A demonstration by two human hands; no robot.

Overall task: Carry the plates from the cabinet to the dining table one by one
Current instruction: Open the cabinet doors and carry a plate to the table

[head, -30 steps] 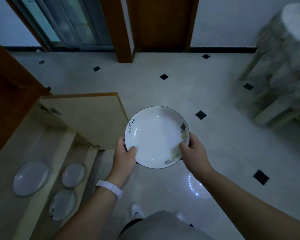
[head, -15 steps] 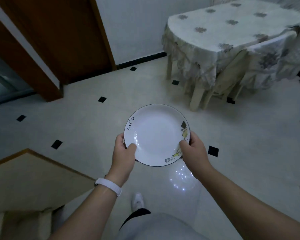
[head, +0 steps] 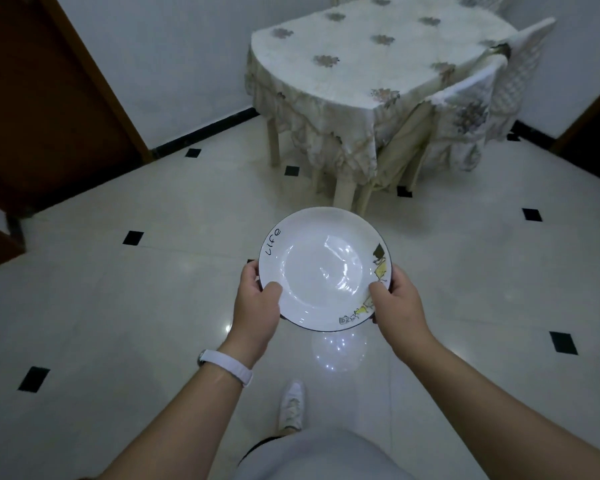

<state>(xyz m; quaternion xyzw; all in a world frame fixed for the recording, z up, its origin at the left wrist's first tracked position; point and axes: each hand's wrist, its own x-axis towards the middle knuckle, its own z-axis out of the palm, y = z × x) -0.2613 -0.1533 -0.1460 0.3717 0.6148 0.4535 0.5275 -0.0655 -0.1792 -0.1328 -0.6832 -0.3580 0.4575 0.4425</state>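
Our left hand (head: 255, 306) grips the near-left rim of the plate (head: 323, 268), thumb curled over the top edge and fingers tucked beneath. A white wristband (head: 226, 367) sits on that wrist. Our right hand (head: 399, 306) grips the near-right rim the same way, its thumb lying on the painted border. We hold the plate roughly level in the air in front of our body, above the floor (head: 118, 306).

The plate is round, white and glossy, with a shallow dished middle that catches a glare. A thin dark line runs round its edge. On the left of the border we read "Life" in dark script. Along the right and near-right runs a small cartoon drawing in yellow and black.

At the far left a dark brown door (head: 42, 98) stands well apart from us. A broad stretch of pale glossy tiles with small black squares lies between us and the surface (head: 361, 64) ahead on the right. A pale flowered tablecloth (head: 326, 140) hangs over its edge and down past its legs. A chair (head: 465, 109) under a matching cover is pushed against its near right side. One white shoe (head: 291, 403) shows below the plate.
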